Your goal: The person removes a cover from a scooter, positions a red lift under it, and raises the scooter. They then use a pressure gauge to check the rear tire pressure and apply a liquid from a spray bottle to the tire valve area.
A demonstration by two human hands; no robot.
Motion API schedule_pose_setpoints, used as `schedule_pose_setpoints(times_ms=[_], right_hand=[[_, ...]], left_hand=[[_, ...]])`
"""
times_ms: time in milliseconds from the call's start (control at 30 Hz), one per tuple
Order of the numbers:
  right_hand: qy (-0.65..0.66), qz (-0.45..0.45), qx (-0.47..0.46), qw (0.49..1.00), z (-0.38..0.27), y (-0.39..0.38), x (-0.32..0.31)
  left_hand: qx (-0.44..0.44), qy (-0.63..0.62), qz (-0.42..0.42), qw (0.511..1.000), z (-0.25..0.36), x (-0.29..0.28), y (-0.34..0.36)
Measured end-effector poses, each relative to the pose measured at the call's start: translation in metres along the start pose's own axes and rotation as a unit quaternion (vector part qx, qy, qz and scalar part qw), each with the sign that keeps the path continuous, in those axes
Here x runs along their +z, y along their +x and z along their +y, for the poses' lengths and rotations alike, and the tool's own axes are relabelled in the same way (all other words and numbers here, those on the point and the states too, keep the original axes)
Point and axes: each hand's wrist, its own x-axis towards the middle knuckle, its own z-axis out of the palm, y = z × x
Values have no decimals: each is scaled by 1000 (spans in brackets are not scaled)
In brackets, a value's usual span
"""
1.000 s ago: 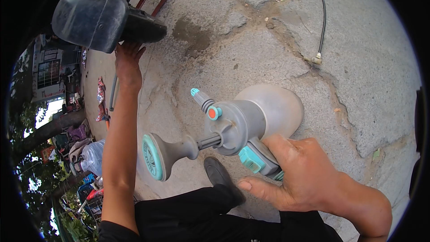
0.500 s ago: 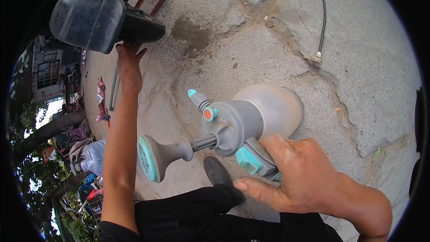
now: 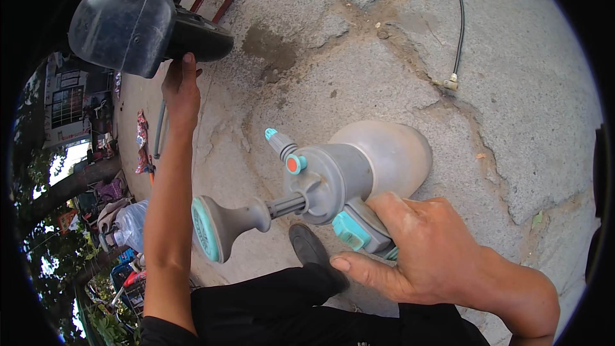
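Note:
My right hand (image 3: 426, 250) is wrapped round the handle of a pump sprayer (image 3: 330, 173), its thumb stretched out below the turquoise trigger. The sprayer is tilted on its side, with a grey head, a pale translucent tank, a turquoise-topped pump knob and a small grey nozzle. At the upper left, my left arm reaches to a black tyre (image 3: 204, 37) under a dark mudguard (image 3: 125, 29). My left hand (image 3: 181, 93) grips the tyre's lower side, thumb against the rubber; its other fingers are mostly hidden.
Red metal bars (image 3: 218, 0) stand beside the wheel. A black hose (image 3: 461, 25) with a pale fitting lies on the cracked concrete (image 3: 378, 77), near a damp patch. My shoe (image 3: 309, 243) is below the sprayer. Bags and a clear plastic jug (image 3: 133, 224) crowd the left side.
My left hand has turned at the tyre: its thumb has come up onto the rubber, and the fingers spread before are now mostly out of sight. My right hand keeps its hold.

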Motion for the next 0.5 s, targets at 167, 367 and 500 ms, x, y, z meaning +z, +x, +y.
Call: schedule_pose_setpoints(times_ms=[167,367,500], right_hand=[[3,8,-8,1000,0,-1,0],[33,73,-48,996,2,-2,7],[55,60,-49,996,-3,-5,2]], left_hand=[[-10,-147,88,985,12,-7,12],[-9,-179,86,980,13,-1,6],[-32,-184,67,980,8,-4,5]])
